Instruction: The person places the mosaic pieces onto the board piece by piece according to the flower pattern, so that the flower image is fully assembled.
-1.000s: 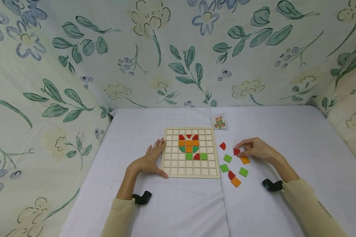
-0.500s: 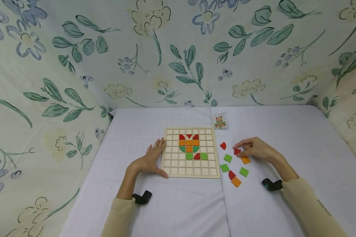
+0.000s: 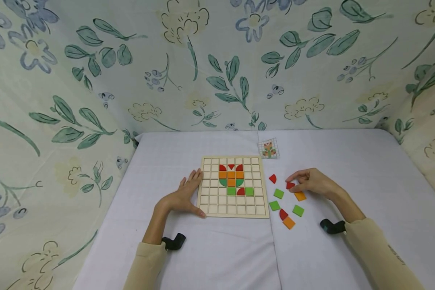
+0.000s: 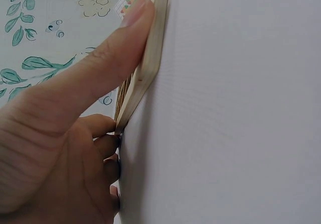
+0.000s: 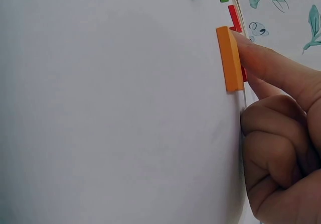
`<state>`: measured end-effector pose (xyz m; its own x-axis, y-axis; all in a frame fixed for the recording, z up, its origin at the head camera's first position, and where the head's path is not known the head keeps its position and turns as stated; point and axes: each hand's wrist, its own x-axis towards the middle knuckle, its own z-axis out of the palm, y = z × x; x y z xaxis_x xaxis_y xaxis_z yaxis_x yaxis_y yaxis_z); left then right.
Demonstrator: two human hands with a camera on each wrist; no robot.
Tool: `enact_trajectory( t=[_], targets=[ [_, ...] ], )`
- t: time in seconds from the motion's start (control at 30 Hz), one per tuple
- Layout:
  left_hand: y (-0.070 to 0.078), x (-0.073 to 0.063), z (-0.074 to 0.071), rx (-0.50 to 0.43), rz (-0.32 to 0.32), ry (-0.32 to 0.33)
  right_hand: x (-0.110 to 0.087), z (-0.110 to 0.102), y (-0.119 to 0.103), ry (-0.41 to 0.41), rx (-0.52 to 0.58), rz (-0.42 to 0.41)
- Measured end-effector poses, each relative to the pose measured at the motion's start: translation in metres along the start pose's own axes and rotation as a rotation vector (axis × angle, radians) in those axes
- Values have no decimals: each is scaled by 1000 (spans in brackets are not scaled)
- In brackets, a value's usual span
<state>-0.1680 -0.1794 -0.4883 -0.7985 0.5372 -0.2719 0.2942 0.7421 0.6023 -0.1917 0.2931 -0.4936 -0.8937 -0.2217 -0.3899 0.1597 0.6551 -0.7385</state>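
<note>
My left hand [image 3: 185,195] lies at the near left corner of a wooden grid board [image 3: 210,203], its spread fingers along the left side and the thumb [image 4: 118,50] on the near edge. Colored pieces on the board form a tulip-like shape of red, orange and green. To the right of the board, my right hand [image 3: 313,183] pinches a red tile [image 3: 290,185] between thumb and index finger; its outline is partly hidden by the fingers. The other fingers [image 5: 273,148] are curled in. An orange square tile [image 3: 300,196] lies right beside the thumb.
Loose pieces lie right of the board: a red quarter-circle [image 3: 272,178], several green squares [image 3: 298,210], another red piece [image 3: 283,214] and an orange square [image 3: 288,222]. A small pattern card [image 3: 268,148] lies beyond the board's far right corner. White cloth [image 3: 235,253] covers the table.
</note>
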Motion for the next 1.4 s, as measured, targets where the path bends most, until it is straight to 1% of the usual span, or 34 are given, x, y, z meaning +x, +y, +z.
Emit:
enact_trajectory(
  t=[0.17,0.33,0.47,0.57,0.73,0.87,0.93,0.97,1.07,1.17,1.4],
  targets=[
    [-1,0,0,-2,3,6,-1,-1,-2,-8,8,9],
    [0,-1,-1,-8,2,7,0,-1,-1,2,7,5],
    [0,-1,-1,-5,-5,4,-1,-1,-5,13,1,-22],
    [-1,-1,0,1,-8,4,-5,3,-16,5,18,-60],
    [-2,0,0,6,0,6,-11,20,-42,-42,65,-112],
    [-1,0,0,2,5,8,-11,41,-62,-92,92,-165],
    [-1,0,0,1,6,8,-10,52,-69,-119,99,-205],
    [-1,0,0,0,7,8,-9,58,-72,-132,104,-211],
    [0,-1,0,-5,8,6,-8,71,-76,-170,117,-234],
    [1,-1,0,-13,9,5,-6,80,-79,-191,124,-228],
    [0,-2,0,-9,15,13,-4,88,-81,-183,106,-222]
  ],
)
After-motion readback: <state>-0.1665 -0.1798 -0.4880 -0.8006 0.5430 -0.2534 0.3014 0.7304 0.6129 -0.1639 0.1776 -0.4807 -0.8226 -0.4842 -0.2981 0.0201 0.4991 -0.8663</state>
